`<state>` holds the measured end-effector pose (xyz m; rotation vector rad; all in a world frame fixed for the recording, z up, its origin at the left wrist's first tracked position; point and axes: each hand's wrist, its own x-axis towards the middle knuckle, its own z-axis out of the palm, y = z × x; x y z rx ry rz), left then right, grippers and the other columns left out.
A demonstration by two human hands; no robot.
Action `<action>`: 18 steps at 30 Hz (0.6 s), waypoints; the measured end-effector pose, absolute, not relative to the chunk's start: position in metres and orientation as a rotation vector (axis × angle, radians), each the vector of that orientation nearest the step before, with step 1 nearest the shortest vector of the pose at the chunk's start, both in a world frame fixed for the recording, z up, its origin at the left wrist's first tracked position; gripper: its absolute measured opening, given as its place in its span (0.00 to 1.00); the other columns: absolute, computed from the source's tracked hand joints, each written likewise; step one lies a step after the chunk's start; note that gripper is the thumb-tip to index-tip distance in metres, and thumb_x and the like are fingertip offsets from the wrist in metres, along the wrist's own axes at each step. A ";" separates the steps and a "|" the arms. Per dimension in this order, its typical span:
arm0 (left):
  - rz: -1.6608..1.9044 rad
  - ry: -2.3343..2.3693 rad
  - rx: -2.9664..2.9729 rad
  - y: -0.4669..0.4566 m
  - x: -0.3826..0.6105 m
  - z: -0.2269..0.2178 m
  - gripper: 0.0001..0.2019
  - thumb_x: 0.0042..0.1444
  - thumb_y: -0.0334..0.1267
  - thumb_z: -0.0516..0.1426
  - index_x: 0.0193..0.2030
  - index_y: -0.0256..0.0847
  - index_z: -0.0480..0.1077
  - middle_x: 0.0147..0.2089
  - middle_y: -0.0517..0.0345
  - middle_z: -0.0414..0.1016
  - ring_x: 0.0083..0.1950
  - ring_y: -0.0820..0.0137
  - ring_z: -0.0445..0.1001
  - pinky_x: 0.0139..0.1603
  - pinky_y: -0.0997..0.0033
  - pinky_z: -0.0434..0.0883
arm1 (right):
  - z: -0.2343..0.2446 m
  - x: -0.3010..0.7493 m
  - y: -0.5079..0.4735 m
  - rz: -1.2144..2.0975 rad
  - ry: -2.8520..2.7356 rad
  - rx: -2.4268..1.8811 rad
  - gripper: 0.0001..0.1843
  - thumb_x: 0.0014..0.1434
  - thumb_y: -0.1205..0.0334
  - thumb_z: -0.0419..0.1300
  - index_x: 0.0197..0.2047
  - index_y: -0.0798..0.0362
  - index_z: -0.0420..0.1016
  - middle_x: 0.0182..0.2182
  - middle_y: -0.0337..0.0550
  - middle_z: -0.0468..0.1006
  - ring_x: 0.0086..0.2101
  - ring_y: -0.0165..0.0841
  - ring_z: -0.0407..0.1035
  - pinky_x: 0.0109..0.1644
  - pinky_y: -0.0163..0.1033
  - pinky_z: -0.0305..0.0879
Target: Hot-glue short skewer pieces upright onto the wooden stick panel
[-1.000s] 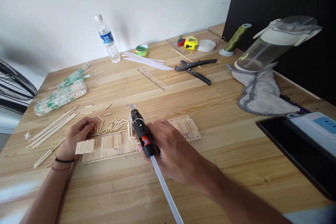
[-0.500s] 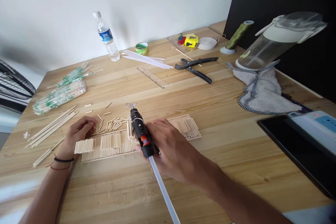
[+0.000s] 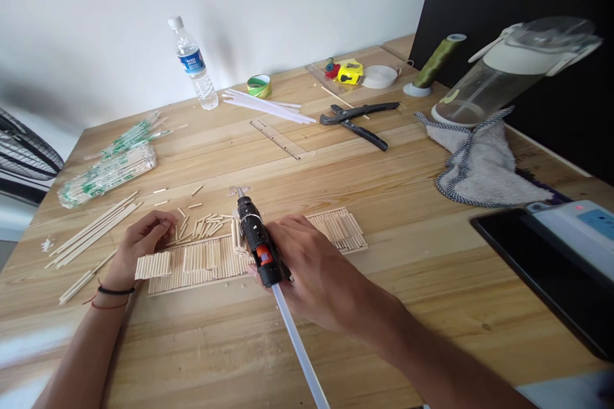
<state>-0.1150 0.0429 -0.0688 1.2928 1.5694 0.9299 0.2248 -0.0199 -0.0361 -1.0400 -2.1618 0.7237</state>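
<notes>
My right hand [image 3: 309, 255] is wrapped round a black hot glue gun [image 3: 261, 239], its nozzle pointing away from me over the table. A clear glue stick [image 3: 300, 345] juts out of its rear. Beneath the gun lies a long panel of short wooden sticks [image 3: 177, 268] set side by side, with smaller stick pieces raised on top; my hand and the gun hide its middle. Behind the panel's left part, my left hand [image 3: 146, 236] rests with fingers curled and closed, beside a scatter of loose cut sticks [image 3: 208, 225]. What those fingers hold, if anything, is hidden.
Long wooden sticks [image 3: 96, 230] and plastic-wrapped stick packs [image 3: 110, 172] lie left. Farther back are a water bottle [image 3: 192, 64], a ruler [image 3: 275, 139], black cutters [image 3: 357, 121] and a yellow tape measure [image 3: 350, 73]. At right are a cloth [image 3: 484, 166], tumbler [image 3: 499, 86] and dark tablet-like slab [image 3: 537, 275].
</notes>
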 end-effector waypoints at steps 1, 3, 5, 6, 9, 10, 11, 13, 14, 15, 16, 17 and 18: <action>0.928 1.566 1.295 0.043 -0.115 -0.069 0.16 0.48 0.50 0.71 0.36 0.40 0.81 0.27 0.60 0.73 0.30 0.72 0.69 0.31 0.75 0.64 | -0.036 0.225 -0.020 0.725 -2.161 -1.040 0.09 0.58 0.73 0.56 0.40 0.51 0.67 0.36 0.45 0.78 0.37 0.40 0.69 0.51 0.47 0.64; 0.927 1.563 1.295 0.042 -0.115 -0.069 0.16 0.48 0.50 0.71 0.37 0.40 0.81 0.27 0.60 0.73 0.30 0.72 0.69 0.31 0.75 0.64 | -0.036 0.225 -0.020 0.731 -2.161 -1.038 0.08 0.58 0.73 0.56 0.39 0.51 0.67 0.36 0.45 0.78 0.37 0.40 0.69 0.51 0.47 0.64; 0.929 1.571 1.293 0.041 -0.114 -0.068 0.16 0.49 0.51 0.70 0.37 0.40 0.81 0.27 0.60 0.73 0.31 0.72 0.69 0.31 0.75 0.64 | -0.036 0.226 -0.020 0.738 -2.165 -1.040 0.07 0.60 0.72 0.57 0.40 0.52 0.67 0.37 0.46 0.78 0.38 0.41 0.69 0.51 0.48 0.64; 0.928 1.576 1.295 0.041 -0.114 -0.068 0.16 0.49 0.51 0.70 0.37 0.40 0.81 0.28 0.60 0.73 0.31 0.71 0.69 0.32 0.75 0.64 | -0.036 0.226 -0.020 0.741 -2.169 -1.043 0.07 0.60 0.72 0.57 0.40 0.52 0.67 0.37 0.47 0.78 0.38 0.41 0.69 0.52 0.48 0.64; 0.925 1.592 1.304 0.040 -0.112 -0.067 0.16 0.49 0.50 0.70 0.37 0.40 0.81 0.28 0.60 0.73 0.31 0.71 0.69 0.32 0.74 0.64 | -0.037 0.226 -0.020 0.745 -2.174 -1.048 0.08 0.59 0.72 0.57 0.40 0.51 0.67 0.37 0.46 0.78 0.38 0.41 0.69 0.52 0.48 0.63; 0.924 1.598 1.308 0.040 -0.112 -0.067 0.15 0.49 0.49 0.70 0.37 0.40 0.81 0.28 0.60 0.73 0.31 0.71 0.69 0.32 0.74 0.64 | -0.037 0.226 -0.021 0.745 -2.174 -1.051 0.08 0.59 0.73 0.57 0.40 0.51 0.67 0.37 0.45 0.78 0.38 0.40 0.69 0.52 0.48 0.63; 0.923 1.603 1.312 0.041 -0.111 -0.066 0.15 0.49 0.49 0.70 0.37 0.40 0.80 0.28 0.60 0.73 0.31 0.70 0.69 0.31 0.73 0.64 | -0.037 0.226 -0.021 0.746 -2.173 -1.055 0.09 0.58 0.73 0.57 0.40 0.50 0.66 0.36 0.44 0.77 0.38 0.40 0.69 0.51 0.47 0.63; 0.918 1.603 1.319 0.041 -0.111 -0.066 0.15 0.49 0.48 0.69 0.37 0.40 0.80 0.28 0.60 0.73 0.30 0.70 0.69 0.31 0.72 0.64 | -0.037 0.226 -0.021 0.746 -2.174 -1.057 0.09 0.59 0.73 0.58 0.40 0.51 0.66 0.36 0.44 0.77 0.37 0.40 0.68 0.51 0.47 0.63; 0.918 1.599 1.320 0.041 -0.111 -0.067 0.15 0.49 0.48 0.69 0.37 0.40 0.80 0.28 0.59 0.73 0.30 0.70 0.69 0.31 0.72 0.64 | -0.037 0.226 -0.020 0.748 -2.174 -1.056 0.08 0.59 0.73 0.58 0.39 0.51 0.66 0.36 0.44 0.77 0.37 0.40 0.68 0.51 0.47 0.63; 0.919 1.596 1.318 0.042 -0.111 -0.067 0.15 0.49 0.48 0.69 0.37 0.40 0.80 0.28 0.59 0.74 0.30 0.69 0.69 0.30 0.72 0.64 | -0.037 0.226 -0.020 0.750 -2.171 -1.054 0.08 0.60 0.73 0.57 0.39 0.51 0.66 0.36 0.44 0.77 0.37 0.40 0.68 0.51 0.47 0.63; 0.921 1.595 1.314 0.042 -0.112 -0.068 0.15 0.48 0.48 0.70 0.37 0.40 0.80 0.28 0.59 0.74 0.30 0.69 0.70 0.30 0.72 0.65 | -0.036 0.226 -0.020 0.752 -2.169 -1.048 0.07 0.60 0.73 0.57 0.39 0.51 0.66 0.35 0.44 0.77 0.37 0.39 0.68 0.51 0.47 0.63; 0.927 1.597 1.309 0.042 -0.112 -0.068 0.15 0.48 0.48 0.70 0.37 0.40 0.80 0.28 0.59 0.74 0.30 0.69 0.70 0.31 0.72 0.65 | -0.036 0.226 -0.020 0.752 -2.166 -1.043 0.07 0.61 0.72 0.57 0.39 0.51 0.66 0.35 0.44 0.77 0.36 0.39 0.68 0.51 0.47 0.63; 0.930 1.599 1.306 0.043 -0.112 -0.068 0.15 0.48 0.48 0.70 0.37 0.40 0.80 0.28 0.58 0.74 0.31 0.70 0.70 0.31 0.72 0.65 | -0.036 0.226 -0.020 0.750 -2.166 -1.040 0.07 0.61 0.72 0.57 0.39 0.51 0.66 0.35 0.44 0.77 0.36 0.39 0.68 0.51 0.47 0.63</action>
